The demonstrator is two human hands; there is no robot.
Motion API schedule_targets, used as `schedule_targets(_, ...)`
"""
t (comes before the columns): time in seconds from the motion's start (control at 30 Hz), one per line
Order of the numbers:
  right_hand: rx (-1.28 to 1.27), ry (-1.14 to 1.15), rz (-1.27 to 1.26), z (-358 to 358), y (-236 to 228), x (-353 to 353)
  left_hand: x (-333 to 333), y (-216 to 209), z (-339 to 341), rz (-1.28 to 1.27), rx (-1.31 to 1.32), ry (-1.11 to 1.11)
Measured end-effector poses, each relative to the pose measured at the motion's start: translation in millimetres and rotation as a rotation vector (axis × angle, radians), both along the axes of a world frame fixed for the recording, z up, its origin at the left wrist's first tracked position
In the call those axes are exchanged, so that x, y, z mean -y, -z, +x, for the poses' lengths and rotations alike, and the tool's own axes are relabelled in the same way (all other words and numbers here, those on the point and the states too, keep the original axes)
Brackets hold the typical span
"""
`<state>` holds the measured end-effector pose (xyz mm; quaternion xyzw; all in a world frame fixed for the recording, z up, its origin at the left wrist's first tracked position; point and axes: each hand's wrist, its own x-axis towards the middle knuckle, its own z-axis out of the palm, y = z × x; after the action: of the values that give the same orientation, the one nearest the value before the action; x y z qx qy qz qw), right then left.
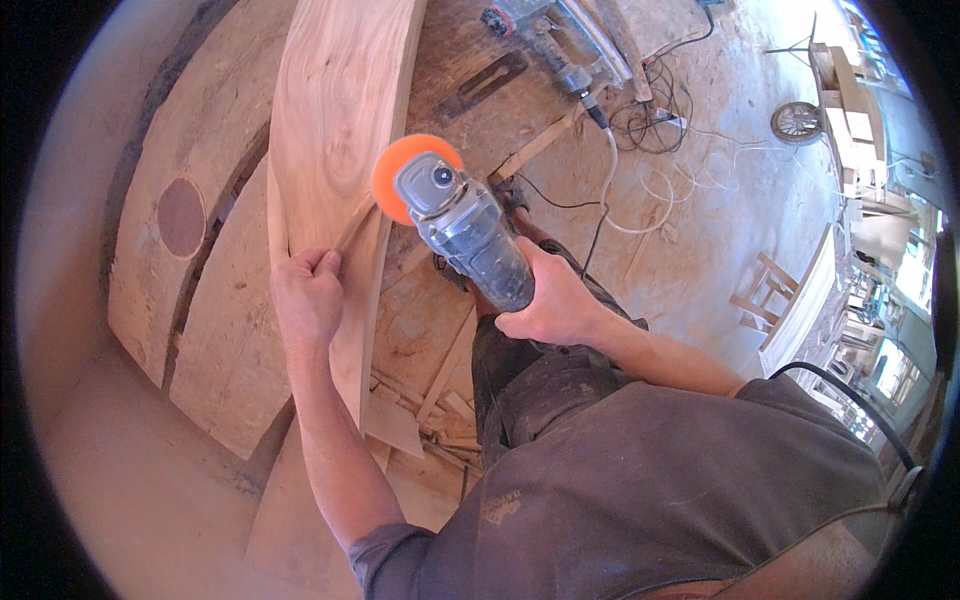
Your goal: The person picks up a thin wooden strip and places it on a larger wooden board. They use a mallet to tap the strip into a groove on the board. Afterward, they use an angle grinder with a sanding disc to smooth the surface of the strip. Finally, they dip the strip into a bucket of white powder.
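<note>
My right hand point(557, 297) is wrapped round the grey body of an angle grinder point(470, 235). An orange disc point(397, 165) on the grinder's head overlaps the right edge of a long, pale wooden board point(335, 100). My left hand point(308, 297) is closed in a fist on the board, thumb uppermost. From beside that thumb a narrow brown strip point(356, 224) reaches toward the disc; I cannot tell whether it is a loose stick or part of the board. The fingers' undersides are hidden.
Left of the board lies a slotted wooden worktop point(230, 330) bearing a round brown sanding disc point(181, 217). Another power tool point(565, 55) rests at the top, its pale hose point(612, 165) and tangled cables point(655, 120) trailing over the floor. Wood offcuts point(440, 375) lie by my legs. A wheel point(797, 122) stands farther right.
</note>
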<state>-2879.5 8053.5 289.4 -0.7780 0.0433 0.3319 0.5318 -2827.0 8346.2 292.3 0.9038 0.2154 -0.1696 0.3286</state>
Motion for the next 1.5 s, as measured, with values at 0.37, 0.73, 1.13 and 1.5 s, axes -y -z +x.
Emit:
schedule_targets(0.37, 0.104, 0.12, -0.009, -6, 8, 4, -7, 5, -2, -0.008, 0.038, 0.04)
schedule_targets(0.73, 0.119, 0.159, 0.012, -5, 8, 2, -3, 1, -2, -0.02, 0.044, 0.038)
schedule_targets(1.13, 0.073, 0.085, -0.004, -2, 3, -7, -4, 2, 0, -0.001, -0.009, 0.013)
schedule_targets(1.5, 0.029, 0.317, -0.04, 18, 16, 49, -33, -13, 33, 0.181, 0.113, 0.348)
